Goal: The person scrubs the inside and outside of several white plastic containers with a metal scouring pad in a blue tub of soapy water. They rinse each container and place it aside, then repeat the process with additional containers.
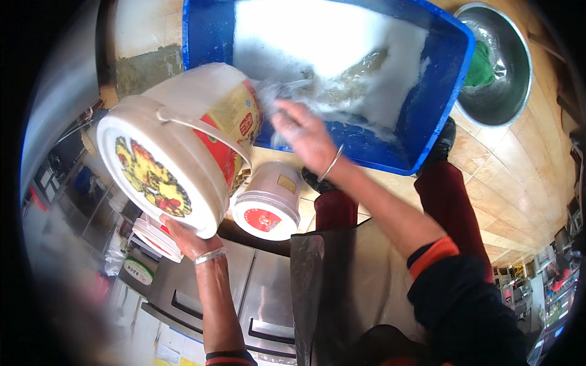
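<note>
A large white plastic bucket (177, 91) with a red and yellow label is tipped on its side, its base over the near left rim of a blue tub. Its lid (204, 201) carries a yellow and red picture and faces me; a white carrying handle curves over the label. My left hand (192, 238) grips the lid's lower edge from below. Beside the bucket's base is my right hand (305, 134), a bangle on its wrist, fingers curled around a pale, blurred thing that I cannot make out. Soapy water (348, 91) and white foam lie in the tub.
The blue tub (390, 163) stands on the tiled floor before my feet. A metal basin (516, 91) holding a green cloth (480, 66) is to its right. A smaller lidded bucket (271, 189) stands near a steel cabinet (265, 287) with black handles.
</note>
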A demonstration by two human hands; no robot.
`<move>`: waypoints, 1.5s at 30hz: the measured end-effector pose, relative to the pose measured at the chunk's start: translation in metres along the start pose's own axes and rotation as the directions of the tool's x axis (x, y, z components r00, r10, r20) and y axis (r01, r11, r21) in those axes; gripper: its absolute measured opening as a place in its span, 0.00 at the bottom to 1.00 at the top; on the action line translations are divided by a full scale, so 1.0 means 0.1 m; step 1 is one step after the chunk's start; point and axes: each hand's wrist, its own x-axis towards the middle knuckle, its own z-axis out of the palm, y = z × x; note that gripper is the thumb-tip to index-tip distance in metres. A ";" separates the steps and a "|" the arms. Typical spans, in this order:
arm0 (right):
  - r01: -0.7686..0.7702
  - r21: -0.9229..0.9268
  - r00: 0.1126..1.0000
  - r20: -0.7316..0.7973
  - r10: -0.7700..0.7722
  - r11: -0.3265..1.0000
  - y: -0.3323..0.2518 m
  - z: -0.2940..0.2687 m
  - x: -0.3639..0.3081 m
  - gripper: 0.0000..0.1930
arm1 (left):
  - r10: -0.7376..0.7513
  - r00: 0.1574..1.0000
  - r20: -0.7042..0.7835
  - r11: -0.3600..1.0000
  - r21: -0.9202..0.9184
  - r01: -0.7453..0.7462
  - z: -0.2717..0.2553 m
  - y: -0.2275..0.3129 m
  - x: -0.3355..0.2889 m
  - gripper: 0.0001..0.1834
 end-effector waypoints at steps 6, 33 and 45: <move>0.087 -0.448 0.956 -0.212 -0.201 0.890 -0.42 0.60 0.22 0.14 | -0.019 1.000 0.009 0.999 -0.045 0.019 -0.07 -0.02 0.07 0.27; 0.610 -0.734 0.661 0.679 -0.319 -0.298 -1.81 1.04 -0.76 0.05 | 0.022 0.962 -0.272 0.999 0.036 -0.013 -0.02 0.09 0.01 0.29; 0.761 -0.591 0.569 0.806 -0.161 -0.266 -1.65 2.17 -0.17 0.09 | 0.085 0.986 -0.144 0.995 -0.046 -0.093 -0.11 -0.07 0.10 0.27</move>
